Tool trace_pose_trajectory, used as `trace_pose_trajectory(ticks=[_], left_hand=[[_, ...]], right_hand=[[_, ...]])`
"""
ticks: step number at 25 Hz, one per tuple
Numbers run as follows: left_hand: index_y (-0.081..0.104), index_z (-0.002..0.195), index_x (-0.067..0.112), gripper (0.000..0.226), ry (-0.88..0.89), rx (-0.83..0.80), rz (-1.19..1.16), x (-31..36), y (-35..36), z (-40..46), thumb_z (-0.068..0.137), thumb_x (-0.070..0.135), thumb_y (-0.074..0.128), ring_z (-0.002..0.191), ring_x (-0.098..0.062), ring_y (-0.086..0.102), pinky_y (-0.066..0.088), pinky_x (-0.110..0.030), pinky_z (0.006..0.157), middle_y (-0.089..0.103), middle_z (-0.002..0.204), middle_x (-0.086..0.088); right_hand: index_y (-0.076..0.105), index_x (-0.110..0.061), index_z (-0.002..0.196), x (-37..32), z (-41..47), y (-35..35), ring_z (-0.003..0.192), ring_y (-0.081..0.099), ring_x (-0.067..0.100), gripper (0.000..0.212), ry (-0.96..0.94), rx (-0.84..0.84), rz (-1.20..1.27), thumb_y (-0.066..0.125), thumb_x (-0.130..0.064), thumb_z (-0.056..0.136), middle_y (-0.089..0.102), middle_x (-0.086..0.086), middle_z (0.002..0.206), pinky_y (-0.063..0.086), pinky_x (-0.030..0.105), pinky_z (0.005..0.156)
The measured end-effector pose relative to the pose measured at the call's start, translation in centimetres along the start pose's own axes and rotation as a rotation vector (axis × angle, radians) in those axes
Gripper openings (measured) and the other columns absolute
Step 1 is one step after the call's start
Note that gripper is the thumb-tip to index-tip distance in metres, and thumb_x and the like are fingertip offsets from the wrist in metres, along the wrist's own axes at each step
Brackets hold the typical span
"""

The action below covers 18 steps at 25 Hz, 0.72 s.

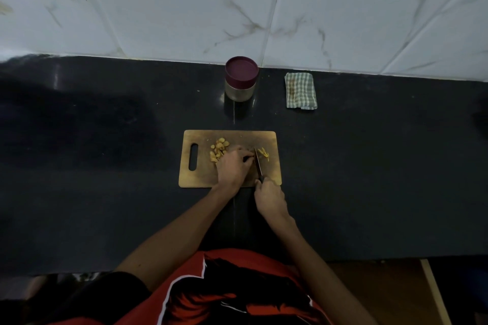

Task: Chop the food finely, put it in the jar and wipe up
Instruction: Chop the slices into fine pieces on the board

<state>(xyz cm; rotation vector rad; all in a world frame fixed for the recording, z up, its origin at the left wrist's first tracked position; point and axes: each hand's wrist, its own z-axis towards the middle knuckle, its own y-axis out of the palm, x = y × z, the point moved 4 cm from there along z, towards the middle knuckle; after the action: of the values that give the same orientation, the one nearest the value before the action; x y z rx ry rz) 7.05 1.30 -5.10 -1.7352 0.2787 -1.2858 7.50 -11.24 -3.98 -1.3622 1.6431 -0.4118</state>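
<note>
I'm looking down at a black counter [105, 166] that runs under a wall of white marbled tiles [184, 8]. A wooden board [200, 177] lies flat near the middle, its handle slot [193, 157] at the left end.

On the left half of the board sits a heap of yellow slices [218, 150], some hidden behind my knuckles. My left hand [232, 166] rests on the board just right of that heap, fingers curled down toward the blade; whatever piece they pin is too small and shadowed for me to make out, so I cannot say if they hold anything.

Just right of those fingertips stands the knife [258, 163], its point away from me and its edge down on the board. My right hand [269, 195] grips the dark handle at the board's near right corner, fingers wrapped round it. On the far side of the blade lie a few thin yellow strips [264, 153], apart from the heap.

Further back, against the wall, the jar [240, 82] stands upright with its maroon lid [241, 68] on. To its right, near but not touching, a folded green checked cloth [300, 90] lies flat on the counter. At the bottom edge I see my red and black shirt [232, 293].
</note>
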Motion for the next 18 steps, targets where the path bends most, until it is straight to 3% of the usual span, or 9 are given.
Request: trace_pose_trajectory(ticks=[7, 11, 15, 18], left_hand=[[0.070, 0.107, 0.022, 0.020, 0.022, -0.022, 0.018, 0.0, 0.1, 0.2, 0.091, 0.023, 0.058, 0.088, -0.012, 0.059, 0.052, -0.033, 0.074, 0.062, 0.103, 0.003], [0.068, 0.106, 0.020, 0.022, 0.095, -0.063, 0.058, 0.3, 0.2, 0.7, 0.093, 0.029, 0.054, 0.086, -0.011, 0.059, 0.054, -0.031, 0.071, 0.060, 0.104, 0.002], [0.065, 0.110, 0.020, 0.024, 0.121, -0.087, 0.100, 0.6, 0.3, 0.8, 0.094, 0.031, 0.052, 0.085, -0.010, 0.058, 0.050, -0.024, 0.066, 0.057, 0.109, 0.003], [0.063, 0.111, 0.020, 0.025, 0.125, -0.113, 0.133, 0.6, 0.4, 0.9, 0.093, 0.033, 0.053, 0.086, -0.009, 0.057, 0.046, -0.021, 0.064, 0.054, 0.112, 0.004]], right_hand=[[0.053, -0.007, 0.120, -0.3, -0.4, -0.2, 0.103, 0.061, 0.027, 0.029, -0.009, 0.004, -0.120, 0.038, -0.027, 0.105, 0.062, 0.012, 0.116, 0.038, 0.033, 0.070], [0.054, -0.009, 0.117, -0.3, 0.0, -0.3, 0.085, 0.053, 0.017, 0.026, 0.013, -0.004, -0.082, 0.039, -0.027, 0.105, 0.061, 0.009, 0.110, 0.038, 0.031, 0.068], [0.056, -0.009, 0.115, -0.1, 0.6, -0.1, 0.099, 0.059, 0.024, 0.027, 0.027, -0.022, 0.016, 0.040, -0.028, 0.105, 0.059, 0.010, 0.110, 0.048, 0.039, 0.080], [0.056, -0.009, 0.115, 0.1, 0.6, 0.1, 0.101, 0.060, 0.024, 0.027, 0.023, -0.029, 0.015, 0.039, -0.028, 0.105, 0.060, 0.010, 0.110, 0.046, 0.037, 0.077]])
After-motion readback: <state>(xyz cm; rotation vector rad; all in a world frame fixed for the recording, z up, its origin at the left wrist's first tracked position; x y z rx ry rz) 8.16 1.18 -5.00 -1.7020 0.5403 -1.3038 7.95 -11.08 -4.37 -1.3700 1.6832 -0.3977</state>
